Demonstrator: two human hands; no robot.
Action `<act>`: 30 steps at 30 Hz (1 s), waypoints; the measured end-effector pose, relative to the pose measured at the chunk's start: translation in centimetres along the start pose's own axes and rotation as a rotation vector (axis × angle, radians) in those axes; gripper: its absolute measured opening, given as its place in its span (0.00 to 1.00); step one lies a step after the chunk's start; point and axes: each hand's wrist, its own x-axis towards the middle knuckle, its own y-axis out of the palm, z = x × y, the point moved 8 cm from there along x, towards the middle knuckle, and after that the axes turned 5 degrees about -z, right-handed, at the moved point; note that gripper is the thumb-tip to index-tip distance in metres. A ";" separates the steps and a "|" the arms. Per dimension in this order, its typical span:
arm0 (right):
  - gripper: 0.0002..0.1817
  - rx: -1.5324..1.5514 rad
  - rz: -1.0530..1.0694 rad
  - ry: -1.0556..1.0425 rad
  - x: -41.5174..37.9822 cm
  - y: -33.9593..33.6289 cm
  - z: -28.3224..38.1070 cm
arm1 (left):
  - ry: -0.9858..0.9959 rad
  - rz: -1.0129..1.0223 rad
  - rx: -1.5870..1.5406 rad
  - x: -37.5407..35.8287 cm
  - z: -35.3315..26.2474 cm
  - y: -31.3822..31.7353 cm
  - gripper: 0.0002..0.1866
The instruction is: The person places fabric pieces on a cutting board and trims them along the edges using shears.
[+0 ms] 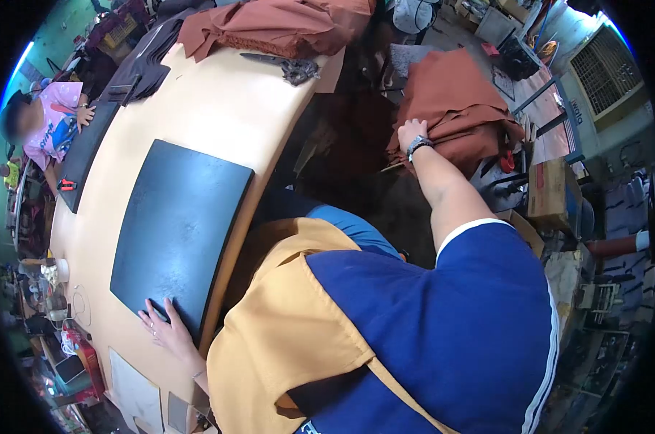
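Observation:
My left hand (pixel 166 327) lies with its fingers spread on the lower edge of a dark flat board (pixel 179 224), which rests on the pale table (pixel 219 98). Over to the right, my right hand (pixel 413 133), with a watch at the wrist, is closed on the near edge of a stack of reddish-brown leather sheets (pixel 447 90). The stack is piled beside the table, its edges folded and uneven.
More brown leather (pixel 270 27) and dark sheets (pixel 143 61) lie at the table's far end, near a knife (pixel 262 58). Across the table a person (pixel 56 119) rests a hand on a dark board. A cardboard box (pixel 551 194) stands right. Pale pattern pieces (pixel 134 387) lie lower left.

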 end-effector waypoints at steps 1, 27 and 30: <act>0.15 0.059 -0.060 0.055 -0.5 -2.2 -0.4 | 0.011 -0.004 -0.031 -0.1 0.0 -0.1 0.34; 0.08 1.517 1.349 -1.480 -27.1 -35.6 36.3 | 0.041 -0.256 -0.768 1.4 2.2 -3.3 0.29; 0.05 1.589 1.432 -1.252 -23.7 -33.8 33.6 | 0.151 -0.160 -0.571 3.1 -0.8 -3.2 0.30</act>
